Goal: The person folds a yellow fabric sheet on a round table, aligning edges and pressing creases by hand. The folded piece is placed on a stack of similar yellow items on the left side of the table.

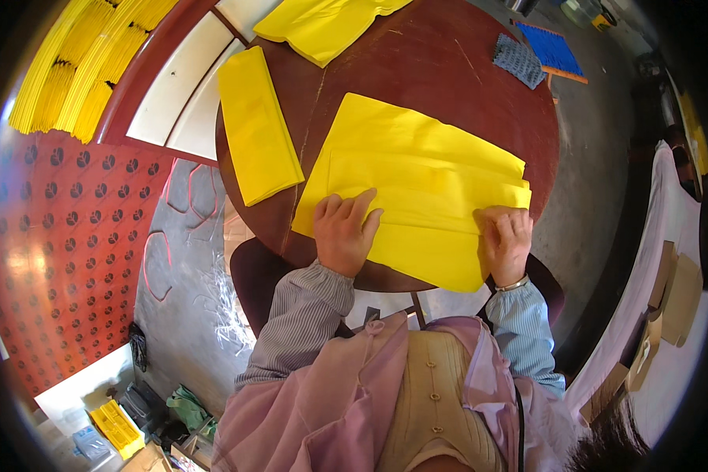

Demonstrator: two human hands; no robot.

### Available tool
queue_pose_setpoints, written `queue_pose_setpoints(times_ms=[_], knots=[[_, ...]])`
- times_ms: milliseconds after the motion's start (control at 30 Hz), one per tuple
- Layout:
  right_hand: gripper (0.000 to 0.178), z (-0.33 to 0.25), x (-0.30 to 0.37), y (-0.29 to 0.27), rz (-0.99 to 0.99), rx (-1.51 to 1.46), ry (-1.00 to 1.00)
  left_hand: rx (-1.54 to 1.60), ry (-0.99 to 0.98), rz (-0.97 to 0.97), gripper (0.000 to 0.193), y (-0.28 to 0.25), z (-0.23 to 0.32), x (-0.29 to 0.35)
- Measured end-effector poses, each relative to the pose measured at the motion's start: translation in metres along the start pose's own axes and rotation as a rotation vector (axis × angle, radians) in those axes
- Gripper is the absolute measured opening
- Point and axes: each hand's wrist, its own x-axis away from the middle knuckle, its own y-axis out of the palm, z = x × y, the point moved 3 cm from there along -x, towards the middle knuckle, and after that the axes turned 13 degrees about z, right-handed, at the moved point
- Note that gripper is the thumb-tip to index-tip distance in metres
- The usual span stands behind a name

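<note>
A stack of large yellow sheets (417, 185), paper or thin cloth, lies on a round dark red table (448, 63) in front of me. Creases run across it, and layered edges show at its right side. My left hand (344, 232) rests on its near left part, fingers and thumb apart. At the near right edge, my right hand (507, 242) has its fingers curled and closed on a sheet. To the left lies a narrow folded yellow bundle (259, 126). Another yellow piece (326, 27) sits at the table's far side.
Stacked yellow bundles (86, 59) fill the far left, beside a white-panelled cabinet (181, 102). A grey textured cloth (519, 60) lies at the table's far right edge, near a blue slatted item (553, 51). Open cardboard boxes (679, 303) stand at right; a yellow crate (116, 427) is lower left.
</note>
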Motion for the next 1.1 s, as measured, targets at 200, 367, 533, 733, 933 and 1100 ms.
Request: queue_pose_setpoints(times_ms=[200, 367, 533, 733, 933, 1100], knots=[[0.044, -0.056, -0.011, 0.033, -0.194, -0.178, -0.112, -0.014, 0.039, -0.008, 0.037, -0.001, 0.005, 0.001], [0.038, -0.062, -0.009, 0.032, -0.279, -0.229, -0.088, 0.136, 0.102, -0.011, 0.034, 0.003, 0.001, 0.001], [0.033, -0.050, 0.002, 0.018, -0.279, -0.267, -0.054, 0.463, 0.161, -0.093, 0.024, 0.015, 0.000, 0.001], [0.025, -0.021, 0.014, 0.001, -0.165, -0.232, 0.065, 0.442, 0.111, -0.226, 0.023, 0.016, 0.006, -0.016], [0.018, -0.001, 0.024, -0.003, -0.104, -0.172, 0.179, 0.135, 0.085, -0.202, 0.030, 0.023, 0.030, -0.023], [0.014, 0.007, 0.024, -0.005, -0.011, -0.085, 0.191, 0.007, 0.098, -0.159, 0.031, 0.030, 0.037, -0.023]])
